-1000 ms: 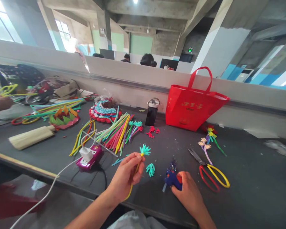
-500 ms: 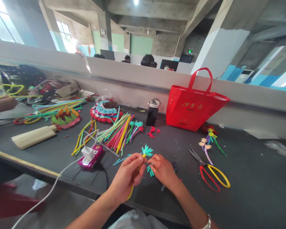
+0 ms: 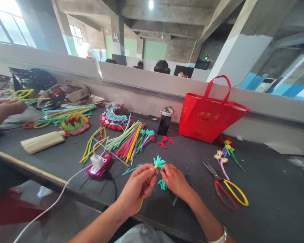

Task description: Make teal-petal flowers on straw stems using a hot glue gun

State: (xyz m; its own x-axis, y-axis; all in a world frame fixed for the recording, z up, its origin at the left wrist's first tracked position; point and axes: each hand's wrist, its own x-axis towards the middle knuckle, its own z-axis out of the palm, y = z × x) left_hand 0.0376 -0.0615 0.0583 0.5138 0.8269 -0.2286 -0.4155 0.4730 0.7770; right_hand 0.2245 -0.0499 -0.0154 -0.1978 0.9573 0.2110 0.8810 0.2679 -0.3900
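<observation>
My left hand (image 3: 139, 184) pinches a pipe cleaner flower (image 3: 158, 161) just under its turquoise petals, at a yellow wrapped spot. Its yellow stem (image 3: 140, 206) runs down through the palm and out below. The fingers of my right hand (image 3: 174, 179) are bent together, their tips against the petals on the flower's right side. Short turquoise pipe cleaner pieces (image 3: 162, 184) lie on the table just under the hands. To the right, scissors (image 3: 219, 179) with one red and one yellow handle lie with their blades slightly apart.
Finished flowers (image 3: 221, 158) and a red bag (image 3: 210, 116) stand at back right. Behind my hands are a phone (image 3: 164, 125), red pieces (image 3: 163, 141) and bundled pipe cleaners (image 3: 128, 140). A purple power strip (image 3: 100, 165) trails a white cable. Another person's hands (image 3: 8, 109) work at far left.
The view has shifted slightly, so everything sits a little further right. My right fingertips have come up from beside the flower to its petals. My left hand keeps its pinch.
</observation>
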